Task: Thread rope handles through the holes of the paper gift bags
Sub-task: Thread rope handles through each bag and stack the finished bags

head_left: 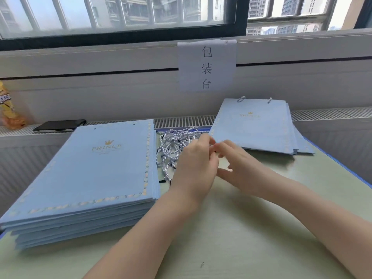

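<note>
Mid-frame: both hands meeting over the rope pile (177, 143), left hand (196, 168) and right hand (239, 164) with fingertips together, apparently pinching one rope free; grip blurred, cannot tell. Unthreaded bags (90, 178) stacked lower left, threaded bags (255, 125) upper right, within reach.

light: bright, soft daylight from the window (120, 15) | shadows: pretty faint below it | blur: kinda soft overall | edges: wide-angle bend near window frame
</note>
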